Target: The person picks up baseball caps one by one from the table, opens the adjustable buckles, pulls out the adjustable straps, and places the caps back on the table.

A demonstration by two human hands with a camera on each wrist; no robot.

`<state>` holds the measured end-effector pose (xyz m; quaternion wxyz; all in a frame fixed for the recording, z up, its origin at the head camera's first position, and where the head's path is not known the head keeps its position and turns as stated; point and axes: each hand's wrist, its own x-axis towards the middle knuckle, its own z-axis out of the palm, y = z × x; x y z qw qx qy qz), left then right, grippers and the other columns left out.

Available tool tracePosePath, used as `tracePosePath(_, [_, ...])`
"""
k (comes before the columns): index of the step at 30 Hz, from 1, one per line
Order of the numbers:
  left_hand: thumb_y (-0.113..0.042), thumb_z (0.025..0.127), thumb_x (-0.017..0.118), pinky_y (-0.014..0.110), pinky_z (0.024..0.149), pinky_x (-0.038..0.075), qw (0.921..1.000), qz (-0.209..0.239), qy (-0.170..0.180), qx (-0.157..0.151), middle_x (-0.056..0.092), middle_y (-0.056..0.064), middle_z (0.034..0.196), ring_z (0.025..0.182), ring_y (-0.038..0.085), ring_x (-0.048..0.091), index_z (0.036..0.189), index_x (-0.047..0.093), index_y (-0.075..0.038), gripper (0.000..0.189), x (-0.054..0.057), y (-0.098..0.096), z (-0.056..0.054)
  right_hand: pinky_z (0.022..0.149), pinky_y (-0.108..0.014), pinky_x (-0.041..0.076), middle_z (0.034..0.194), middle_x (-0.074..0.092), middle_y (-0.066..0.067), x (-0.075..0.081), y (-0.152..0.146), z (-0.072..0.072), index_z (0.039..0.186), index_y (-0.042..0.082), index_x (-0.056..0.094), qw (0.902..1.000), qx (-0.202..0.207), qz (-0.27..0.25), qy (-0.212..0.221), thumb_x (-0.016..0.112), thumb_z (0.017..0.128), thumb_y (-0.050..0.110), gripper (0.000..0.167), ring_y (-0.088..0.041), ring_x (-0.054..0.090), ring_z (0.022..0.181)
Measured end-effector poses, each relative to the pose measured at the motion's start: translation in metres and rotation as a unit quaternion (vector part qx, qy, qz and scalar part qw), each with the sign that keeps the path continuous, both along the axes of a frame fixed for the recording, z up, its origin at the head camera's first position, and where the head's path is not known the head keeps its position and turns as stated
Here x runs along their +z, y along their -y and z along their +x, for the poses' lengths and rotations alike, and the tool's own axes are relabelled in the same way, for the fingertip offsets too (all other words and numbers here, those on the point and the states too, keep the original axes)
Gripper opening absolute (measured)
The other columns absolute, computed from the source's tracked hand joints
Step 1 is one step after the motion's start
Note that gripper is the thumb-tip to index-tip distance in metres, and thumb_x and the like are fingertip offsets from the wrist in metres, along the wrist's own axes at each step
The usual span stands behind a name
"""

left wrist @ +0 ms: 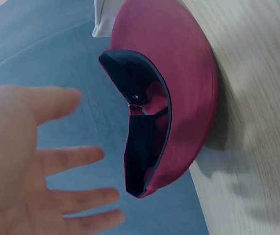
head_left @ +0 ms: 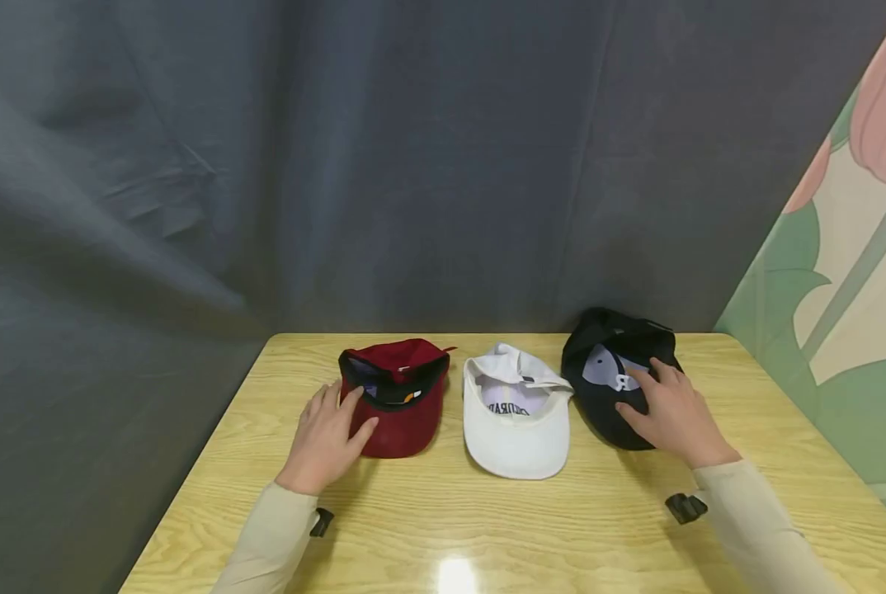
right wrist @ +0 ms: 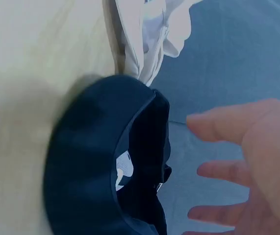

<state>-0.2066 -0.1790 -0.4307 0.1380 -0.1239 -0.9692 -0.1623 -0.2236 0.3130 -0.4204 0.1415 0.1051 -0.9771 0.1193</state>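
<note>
Three baseball caps lie upside down in a row on a wooden table, brims toward me. My left hand (head_left: 325, 435) hovers by the left side of the dark red cap (head_left: 402, 431), fingers spread; the left wrist view shows a gap between the fingers and the red cap (left wrist: 191, 83). In the middle sits the white cap (head_left: 517, 450), with dark lettering inside. Over the right side of the black cap (head_left: 599, 408) is my right hand (head_left: 676, 417), its fingers extended. Apart from the fingers, the black cap (right wrist: 88, 161) fills much of the right wrist view. Neither hand holds anything.
The light wooden table (head_left: 443, 528) ends at a dark grey curtain (head_left: 428, 165) behind the caps. A wall covering with a tulip pattern (head_left: 859, 330) runs along the right side. Each wrist carries a small black device (head_left: 685, 508).
</note>
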Motion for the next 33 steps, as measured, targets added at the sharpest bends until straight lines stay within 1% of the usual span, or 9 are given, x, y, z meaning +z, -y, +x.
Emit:
tracePosePath(4, [-0.027, 0.092, 0.07, 0.052, 0.081, 0.054, 0.9998, 0.003, -0.013, -0.012, 0.067, 0.019, 0.113, 0.1, 0.036, 0.064, 0.116, 0.068, -0.001, 0.035, 0.001, -0.007, -0.001, 0.088, -0.072, 0.043, 0.129, 0.048, -0.044, 0.005, -0.003, -0.024, 0.128, -0.008, 0.059, 0.9998, 0.013, 0.017, -0.002, 0.075, 0.084, 0.019, 0.054, -0.062, 0.049, 0.112])
tracePosePath(6, [-0.024, 0.091, 0.072, 0.047, 0.071, 0.055, 0.9998, 0.004, -0.009, -0.016, 0.07, 0.012, 0.099, 0.086, 0.029, 0.067, 0.108, 0.07, -0.004, 0.027, 0.002, -0.011, -0.001, 0.083, -0.068, 0.046, 0.123, 0.052, -0.042, 0.007, -0.005, -0.038, 0.125, -0.008, 0.06, 0.9995, 0.013, 0.027, -0.003, 0.075, 0.082, 0.016, 0.051, -0.06, 0.054, 0.103])
tracePosePath(10, [-0.022, 0.09, 0.072, 0.04, 0.062, 0.053, 0.9996, 0.007, 0.005, -0.025, 0.071, 0.005, 0.089, 0.074, 0.019, 0.065, 0.101, 0.071, -0.007, 0.018, 0.003, -0.017, -0.001, 0.076, -0.066, 0.049, 0.119, 0.052, -0.042, 0.011, -0.007, -0.063, 0.126, -0.01, 0.058, 0.9991, -0.003, 0.042, 0.01, 0.074, 0.082, 0.012, 0.052, -0.058, 0.057, 0.097])
tracePosePath(13, [-0.022, 0.09, 0.073, 0.036, 0.059, 0.051, 0.9994, 0.007, 0.011, -0.033, 0.07, 0.002, 0.084, 0.068, 0.014, 0.061, 0.098, 0.071, -0.007, 0.017, 0.005, -0.022, 0.002, 0.071, -0.067, 0.05, 0.118, 0.049, -0.043, 0.013, -0.011, -0.08, 0.129, -0.009, 0.055, 0.9986, -0.02, 0.041, 0.025, 0.073, 0.083, 0.01, 0.053, -0.06, 0.055, 0.097])
tracePosePath(16, [-0.021, 0.09, 0.073, 0.033, 0.056, 0.047, 0.999, 0.009, 0.02, -0.039, 0.067, 0.0, 0.077, 0.062, 0.011, 0.054, 0.097, 0.072, -0.007, 0.016, 0.006, -0.025, 0.004, 0.066, -0.067, 0.049, 0.111, 0.05, -0.042, 0.014, -0.015, -0.093, 0.127, -0.009, 0.054, 0.9978, -0.038, 0.041, 0.036, 0.071, 0.083, 0.009, 0.051, -0.06, 0.056, 0.091])
tracePosePath(21, [-0.021, 0.091, 0.072, 0.03, 0.053, 0.043, 0.9983, 0.011, 0.04, -0.041, 0.062, -0.003, 0.071, 0.058, 0.009, 0.048, 0.098, 0.072, -0.006, 0.016, 0.004, -0.027, 0.007, 0.06, -0.065, 0.048, 0.093, 0.053, -0.037, 0.008, -0.023, -0.112, 0.112, -0.009, 0.057, 0.9962, -0.053, 0.068, 0.005, 0.07, 0.08, 0.006, 0.038, -0.053, 0.059, 0.073])
tracePosePath(24, [-0.022, 0.091, 0.072, 0.031, 0.054, 0.045, 0.9984, 0.006, 0.041, -0.038, 0.063, -0.003, 0.072, 0.06, 0.009, 0.051, 0.098, 0.072, -0.007, 0.017, 0.003, -0.027, 0.008, 0.057, -0.065, 0.048, 0.087, 0.053, -0.034, 0.006, -0.024, -0.119, 0.103, -0.007, 0.06, 0.995, -0.054, 0.081, -0.027, 0.07, 0.08, 0.004, 0.027, -0.051, 0.06, 0.067])
tracePosePath(26, [-0.022, 0.091, 0.072, 0.032, 0.055, 0.047, 0.9986, 0.005, 0.038, -0.037, 0.064, -0.003, 0.073, 0.061, 0.009, 0.053, 0.097, 0.072, -0.008, 0.016, 0.002, -0.027, 0.009, 0.056, -0.065, 0.048, 0.086, 0.053, -0.033, 0.007, -0.024, -0.122, 0.101, -0.006, 0.061, 0.9944, -0.056, 0.084, -0.032, 0.071, 0.081, 0.004, 0.025, -0.051, 0.06, 0.067])
tracePosePath(33, [-0.024, 0.091, 0.071, 0.033, 0.056, 0.047, 0.9984, -0.001, 0.036, -0.042, 0.061, -0.005, 0.07, 0.061, 0.01, 0.054, 0.096, 0.071, -0.009, 0.016, 0.002, -0.028, 0.01, 0.058, -0.064, 0.049, 0.091, 0.054, -0.031, 0.003, -0.026, -0.129, 0.112, -0.002, 0.065, 0.9947, -0.059, 0.085, -0.006, 0.073, 0.085, 0.006, 0.03, -0.048, 0.061, 0.068])
